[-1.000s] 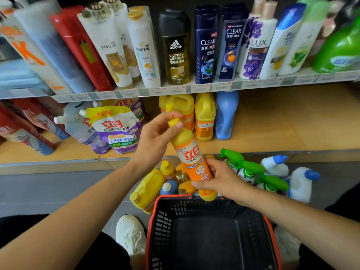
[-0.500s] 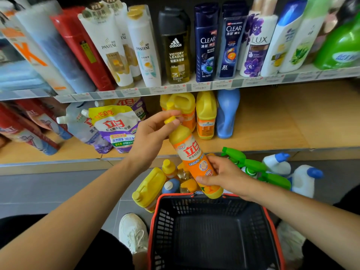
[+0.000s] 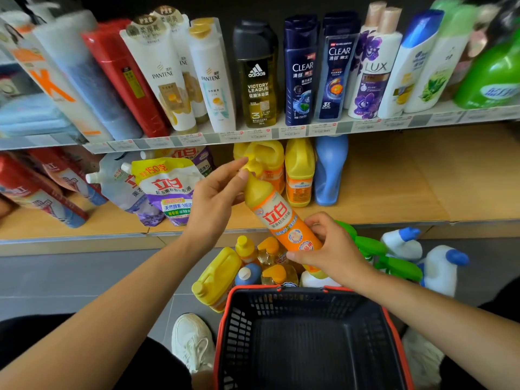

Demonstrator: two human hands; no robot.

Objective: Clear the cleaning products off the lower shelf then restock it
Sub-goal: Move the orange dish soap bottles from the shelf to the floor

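Note:
I hold a yellow-and-orange dish soap bottle tilted in front of the lower shelf. My right hand grips its orange base. My left hand pinches its yellow cap and neck. On the lower shelf stand two yellow jugs and a blue bottle, with refill pouches to the left. The black basket with a red rim sits on the floor below my hands, with nothing visible in it.
Several yellow, white and green-capped cleaning bottles stand on the grey floor between basket and shelf. The upper shelf carries shampoo and body wash bottles. My white shoe is left of the basket.
The bottle has stayed between my hands, tilting only slightly, its cap now a little closer to the yellow jugs. Both grips are unchanged.

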